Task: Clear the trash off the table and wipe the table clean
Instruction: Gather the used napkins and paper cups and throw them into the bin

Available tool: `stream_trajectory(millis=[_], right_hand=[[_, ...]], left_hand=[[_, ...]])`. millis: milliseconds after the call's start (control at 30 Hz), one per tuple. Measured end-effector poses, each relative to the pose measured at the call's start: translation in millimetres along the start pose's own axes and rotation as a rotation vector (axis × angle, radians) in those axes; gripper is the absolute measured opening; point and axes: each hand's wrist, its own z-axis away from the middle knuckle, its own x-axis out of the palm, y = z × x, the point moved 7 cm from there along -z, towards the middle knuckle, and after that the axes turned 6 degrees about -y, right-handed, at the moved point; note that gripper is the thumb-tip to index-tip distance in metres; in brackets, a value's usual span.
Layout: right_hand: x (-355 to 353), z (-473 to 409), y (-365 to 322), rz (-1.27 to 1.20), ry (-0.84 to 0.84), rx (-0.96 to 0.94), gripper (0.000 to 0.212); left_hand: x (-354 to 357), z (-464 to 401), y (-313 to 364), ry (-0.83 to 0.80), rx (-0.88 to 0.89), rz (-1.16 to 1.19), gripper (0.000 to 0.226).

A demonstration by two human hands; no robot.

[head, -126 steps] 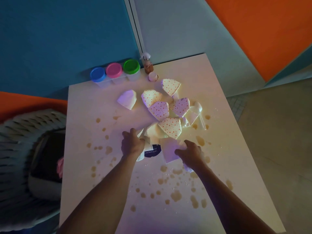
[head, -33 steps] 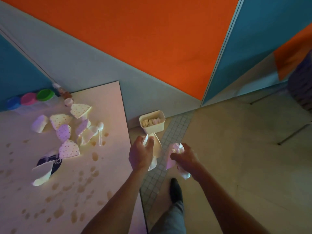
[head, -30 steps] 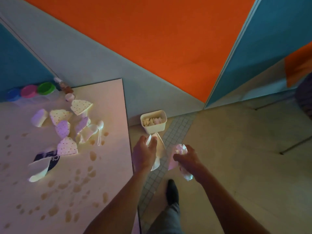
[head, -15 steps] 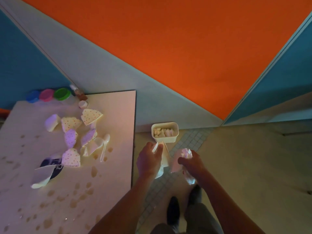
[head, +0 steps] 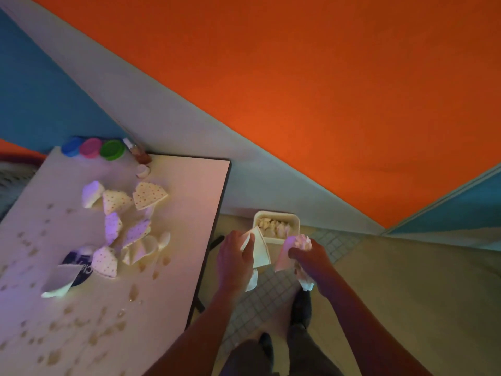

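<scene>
My left hand (head: 233, 260) grips pale paper cup pieces (head: 260, 251) just right of the table edge. My right hand (head: 311, 260) holds a crumpled tissue and a pinkish paper scrap (head: 284, 253). Both hands hover over the floor just in front of a small cream bin (head: 276, 217) that has crumpled trash inside. On the white table (head: 189, 202) at the left lie several dotted paper cup pieces (head: 147, 195), a white plastic spoon (head: 164, 240), a torn dark-printed cup (head: 71, 272) and many brown spill spots (head: 134, 290).
Three tubs with blue, pink and green lids (head: 92, 147) and a small brown bottle (head: 138, 154) stand at the table's far edge by the wall. My shoes (head: 301, 308) are on the tiled floor below my hands. A wicker chair (head: 13, 175) sits far left.
I have turned from the table towards the floor bin, carrying trash in both hands. In the last second my hands have come closer to the bin.
</scene>
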Motion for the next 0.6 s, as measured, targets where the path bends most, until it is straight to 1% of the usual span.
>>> stream_trajectory(millis=[167, 300, 367, 500, 600], right_hand=[[-5.2, -30.0, -10.3, 0.053, -0.061, 0.022, 0.039], [-4.4, -52.9, -11.8, 0.083, -0.083, 0.032, 0.043], [-3.9, -63.5, -10.3, 0.079, -0.076, 0.044, 0.041], [2.4, -85.9, 0.9, 0.045, -0.076, 0.072, 0.046], [4.1, -119.2, 17.0, 0.069, -0.069, 0.092, 0.046]], left_hand=[[12.5, -20.1, 10.0, 0.042, -0.054, -0.011, 0.021], [26.5, -43.1, 4.5, 0.071, -0.086, 0.002, 0.014], [36.0, -51.3, -3.1, 0.067, -0.097, 0.02, 0.012], [62.7, -64.0, -25.6, 0.043, -0.08, 0.058, 0.011], [97.5, -77.0, -49.6, 0.021, -0.076, 0.018, 0.014]])
